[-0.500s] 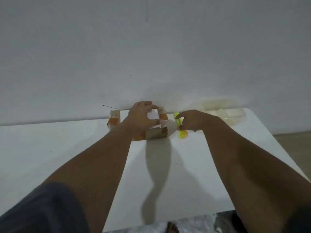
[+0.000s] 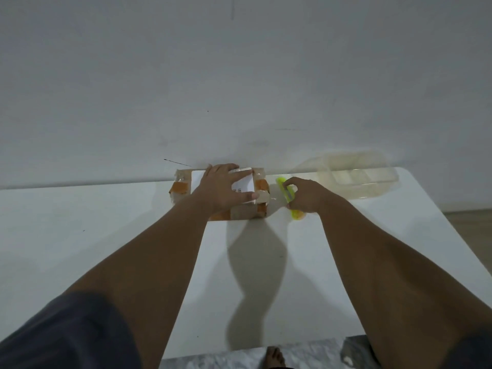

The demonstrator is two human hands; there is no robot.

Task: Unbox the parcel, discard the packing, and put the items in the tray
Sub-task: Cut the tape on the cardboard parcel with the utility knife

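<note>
Judging from how things lie, the task is at its very start: the brown cardboard parcel [image 2: 221, 198], bound with clear and orange tape and bearing a white shipping label on top, is still sealed, nothing has been taken out, no packing has been thrown away, and the tray holds no items that can be seen.

Taking the parcel as the landmark and going from its left side: left of the parcel the white bench [image 2: 80, 222] is bare. On the parcel itself, the left hand [image 2: 226, 190] lies flat and unclenched, palm down, fingers spread across the label, pressing the box to the bench rather than gripping it. Just right of the parcel, the right hand [image 2: 306, 198] is closed around a slim yellow-green utility cutter [image 2: 286, 194], whose front end points away from the person beside the parcel's right edge; whether a blade is out is too small to tell. Farther right of the parcel, well apart and against the wall, sits the clear plastic tray [image 2: 372, 182] with compartments.

What is left, as I judge it: slit the tape, open the flaps, lift out the contents, discard the wrapping and load the tray.

Counted: one parcel, one label, one cutter, one tray, two hands. The number of items inside cannot be told.
</note>
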